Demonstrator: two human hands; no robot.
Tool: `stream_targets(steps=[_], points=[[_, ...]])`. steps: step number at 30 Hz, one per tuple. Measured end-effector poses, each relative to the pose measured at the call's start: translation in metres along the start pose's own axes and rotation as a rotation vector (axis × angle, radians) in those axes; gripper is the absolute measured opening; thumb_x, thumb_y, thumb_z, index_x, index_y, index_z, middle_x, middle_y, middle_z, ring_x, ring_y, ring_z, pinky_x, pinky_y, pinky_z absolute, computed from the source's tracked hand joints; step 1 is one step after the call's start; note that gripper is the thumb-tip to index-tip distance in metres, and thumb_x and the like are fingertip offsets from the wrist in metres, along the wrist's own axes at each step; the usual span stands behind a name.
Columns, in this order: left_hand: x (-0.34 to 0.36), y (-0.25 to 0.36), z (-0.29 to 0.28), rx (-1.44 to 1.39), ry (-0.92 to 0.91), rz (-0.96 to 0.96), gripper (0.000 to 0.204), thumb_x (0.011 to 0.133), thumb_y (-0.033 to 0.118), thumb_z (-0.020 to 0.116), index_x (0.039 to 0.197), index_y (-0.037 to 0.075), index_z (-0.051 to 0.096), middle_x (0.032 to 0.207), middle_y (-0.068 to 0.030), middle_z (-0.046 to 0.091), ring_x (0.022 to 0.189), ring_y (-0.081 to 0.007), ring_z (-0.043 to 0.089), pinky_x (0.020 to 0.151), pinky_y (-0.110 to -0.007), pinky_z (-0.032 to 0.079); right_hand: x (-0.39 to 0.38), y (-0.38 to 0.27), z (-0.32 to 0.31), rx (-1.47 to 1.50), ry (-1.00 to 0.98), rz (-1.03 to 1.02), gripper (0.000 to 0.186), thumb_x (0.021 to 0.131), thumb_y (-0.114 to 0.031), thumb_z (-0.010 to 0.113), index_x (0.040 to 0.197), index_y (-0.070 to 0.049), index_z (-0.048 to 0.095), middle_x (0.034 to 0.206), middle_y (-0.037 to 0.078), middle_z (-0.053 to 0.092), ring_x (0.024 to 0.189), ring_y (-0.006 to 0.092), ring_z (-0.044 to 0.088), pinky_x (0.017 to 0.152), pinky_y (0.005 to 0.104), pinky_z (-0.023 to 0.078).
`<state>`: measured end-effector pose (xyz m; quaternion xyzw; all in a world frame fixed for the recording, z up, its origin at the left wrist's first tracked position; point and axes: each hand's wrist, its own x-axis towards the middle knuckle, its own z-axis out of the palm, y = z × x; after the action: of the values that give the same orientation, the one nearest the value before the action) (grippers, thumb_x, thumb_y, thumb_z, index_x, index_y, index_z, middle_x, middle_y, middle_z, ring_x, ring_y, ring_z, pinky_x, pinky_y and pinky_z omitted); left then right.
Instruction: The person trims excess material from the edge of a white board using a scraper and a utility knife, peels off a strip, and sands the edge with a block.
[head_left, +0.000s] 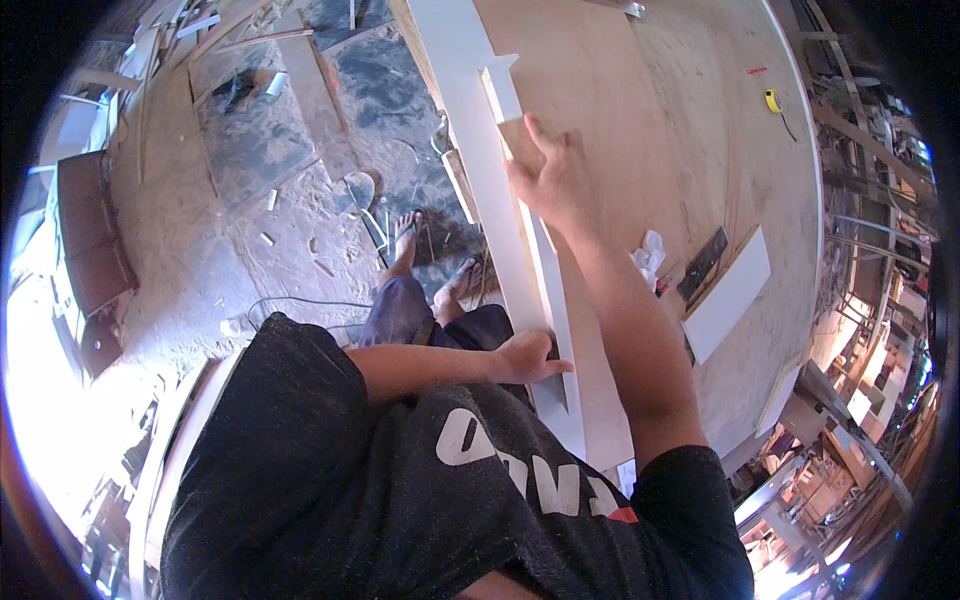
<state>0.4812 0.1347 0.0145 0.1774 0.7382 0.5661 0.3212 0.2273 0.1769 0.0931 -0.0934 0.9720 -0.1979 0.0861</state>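
Observation:
A long, narrow white strip (550, 285) with a bare wood-coloured edge lies along a wider white board (468, 95) at the near left side of the table. My left hand (525, 356) is closed on the strip's lower end, its thumb laid across the top and its other fingers curled and partly hidden. Farther up, my right hand (552, 178) holds the same strip beside a brown section, thumb on one side and index finger stretched along the other. Its remaining fingers are tucked under and hard to see.
On the broad wooden tabletop (640, 110) rest a white panel piece (727, 295), a dark flat block (703, 266), a crumpled white scrap (649, 254) and a yellow tape measure (772, 100). Offcuts and a cable (300, 299) litter the dusty floor. A brown chair (95, 235) stands left.

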Motion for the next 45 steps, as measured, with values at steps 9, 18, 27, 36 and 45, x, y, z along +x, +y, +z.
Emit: stream_targets(steps=[9, 18, 27, 36, 45], points=[[-0.005, 0.017, -0.021, -0.030, -0.132, -0.117, 0.071, 0.096, 0.062, 0.070, 0.097, -0.009, 0.073, 0.083, -0.0336, 0.070, 0.089, -0.0506, 0.073, 0.081, -0.055, 0.057, 0.086, -0.039, -0.012, -0.142, -0.139, 0.103, 0.077, 0.090, -0.057, 0.067, 0.159, -0.027, 0.051, 0.135, 0.021, 0.063, 0.121, 0.0368, 0.069, 0.099, 0.0486, 0.059], [0.003, 0.000, 0.003, -0.045, -0.013, 0.081, 0.066, 0.096, 0.056, 0.073, 0.114, -0.007, 0.071, 0.089, -0.0257, 0.076, 0.085, -0.0423, 0.076, 0.084, -0.049, 0.060, 0.086, 0.039, -0.017, 0.144, -0.004, 0.195, 0.087, 0.092, -0.067, 0.065, 0.165, -0.027, 0.040, 0.155, 0.023, 0.053, 0.141, 0.0387, 0.056, 0.114, 0.0475, 0.050], [-0.014, 0.079, -0.103, 0.380, -0.502, -0.190, 0.055, 0.083, 0.054, 0.086, 0.097, 0.001, 0.079, 0.079, -0.0108, 0.076, 0.069, -0.0211, 0.074, 0.068, -0.035, 0.059, -0.195, 0.147, -0.069, 0.232, 0.326, 0.422, 0.056, 0.094, -0.036, 0.076, 0.140, -0.006, 0.066, 0.127, 0.025, 0.068, 0.117, 0.0419, 0.064, 0.098, 0.0480, 0.053], [0.027, 0.227, -0.123, -0.694, -0.285, -0.035, 0.017, 0.100, 0.013, 0.074, 0.108, -0.001, 0.070, 0.103, -0.0129, 0.074, 0.098, -0.0213, 0.072, 0.092, -0.037, 0.056, -0.427, 0.198, 0.028, 0.410, 0.802, 0.978, 0.021, 0.095, -0.016, 0.076, 0.108, 0.002, 0.078, 0.089, 0.009, 0.077, 0.083, 0.0141, 0.070, 0.077, 0.0315, 0.056], [0.025, 0.388, -0.126, -1.310, -1.234, 0.150, 0.030, 0.100, 0.025, 0.074, 0.110, -0.002, 0.069, 0.109, -0.0224, 0.073, 0.104, -0.0298, 0.071, 0.097, -0.041, 0.054, -0.264, 0.239, -0.034, 0.260, 0.712, 0.863, 0.035, 0.098, -0.028, 0.069, 0.122, -0.003, 0.075, 0.118, 0.021, 0.075, 0.112, 0.0379, 0.072, 0.098, 0.0451, 0.055]])
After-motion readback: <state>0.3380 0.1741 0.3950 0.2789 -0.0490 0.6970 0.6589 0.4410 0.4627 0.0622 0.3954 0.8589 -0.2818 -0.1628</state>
